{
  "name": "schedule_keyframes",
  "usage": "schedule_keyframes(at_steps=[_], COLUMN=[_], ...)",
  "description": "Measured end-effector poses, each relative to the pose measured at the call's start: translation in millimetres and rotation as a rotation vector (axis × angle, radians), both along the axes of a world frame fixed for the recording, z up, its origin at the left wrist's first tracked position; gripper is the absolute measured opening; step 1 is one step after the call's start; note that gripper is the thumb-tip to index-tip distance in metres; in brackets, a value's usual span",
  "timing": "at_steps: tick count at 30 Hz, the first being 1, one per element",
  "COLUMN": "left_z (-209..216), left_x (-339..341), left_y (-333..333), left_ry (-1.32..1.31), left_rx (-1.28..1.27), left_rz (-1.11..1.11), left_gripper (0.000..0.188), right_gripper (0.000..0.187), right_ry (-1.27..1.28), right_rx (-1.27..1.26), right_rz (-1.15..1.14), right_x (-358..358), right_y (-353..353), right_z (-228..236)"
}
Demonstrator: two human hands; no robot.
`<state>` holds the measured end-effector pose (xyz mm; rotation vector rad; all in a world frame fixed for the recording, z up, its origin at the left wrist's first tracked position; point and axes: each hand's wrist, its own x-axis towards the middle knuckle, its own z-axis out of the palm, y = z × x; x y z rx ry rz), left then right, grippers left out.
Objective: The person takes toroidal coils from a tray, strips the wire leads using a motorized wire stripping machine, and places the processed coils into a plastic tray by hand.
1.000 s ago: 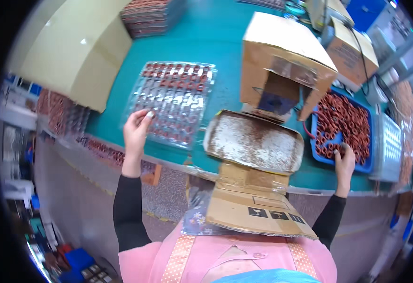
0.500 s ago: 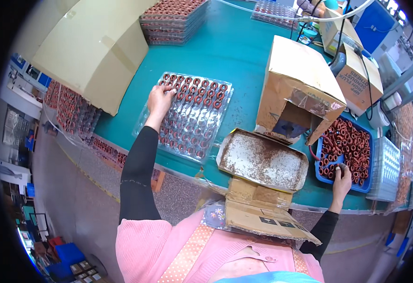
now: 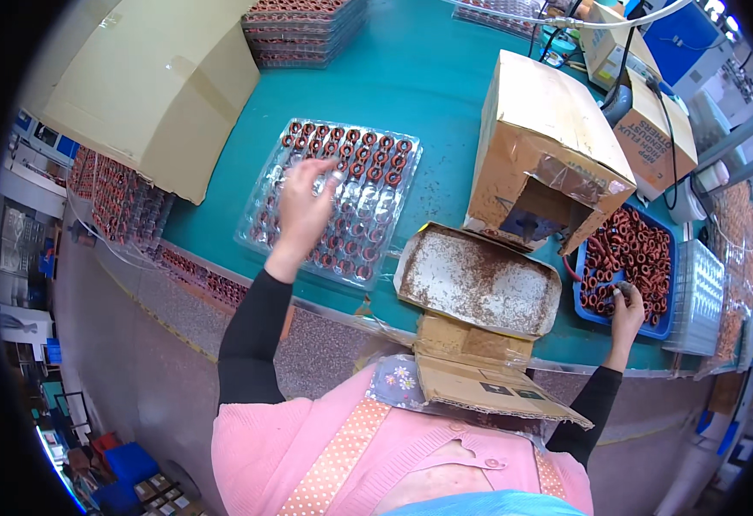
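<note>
Above a clear plastic tray point(image 3: 398, 215), my left hand point(image 3: 303, 215) is raised with its fingers apart and nothing visible in them. Dark red wire-wound ring coils point(image 3: 361, 155) fill the tray's far rows, while the nearer pockets look bare and shiny. My right hand point(image 3: 627, 314) reaches over the near side of a blue bin point(image 3: 667, 331). Its thumb and fingertips come together among loose red ring coils point(image 3: 626, 245); what they pinch is too small to make out.
Between my hands, a cardboard box with a cut opening point(image 3: 557, 129) stands behind a white, debris-speckled shallow carton point(image 3: 479, 279). Stacked filled trays point(image 3: 303, 34) sit at the far left beside a large cardboard sheet point(image 3: 157, 95). More clear trays point(image 3: 699, 297) stand right of the bin.
My left hand has drawn back toward me from the tray's far left rows and its fingers have spread. The right hand stays at the bin, its fingertips slightly shifted among the coils.
</note>
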<state>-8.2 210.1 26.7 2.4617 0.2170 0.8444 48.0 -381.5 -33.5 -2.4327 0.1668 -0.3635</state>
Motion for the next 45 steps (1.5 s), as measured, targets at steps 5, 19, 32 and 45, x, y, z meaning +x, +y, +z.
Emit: schedule_keyframes(at_steps=[5, 19, 32, 45], left_z=[0, -4, -11, -18], left_x=[-28, -26, -12, -3], left_y=[-89, -212, -212, -219], left_ry=[0.105, 0.838, 0.622, 0.537], left_rx=[-0.087, -0.885, -1.377, -1.543], left_rz=[-0.449, -0.909, -0.659, -0.6], left_gripper=[0.018, 0.027, 0.02, 0.018], right_gripper=[0.022, 0.02, 0.03, 0.027], right_ry=[0.01, 0.481, 0.715, 0.775], right_rx=[0.009, 0.647, 0.991, 1.105], right_rz=[0.024, 0.609, 0.541, 0.35], right_x=[3, -59, -33, -20], right_y=[22, 177, 207, 215], right_z=[26, 76, 74, 79])
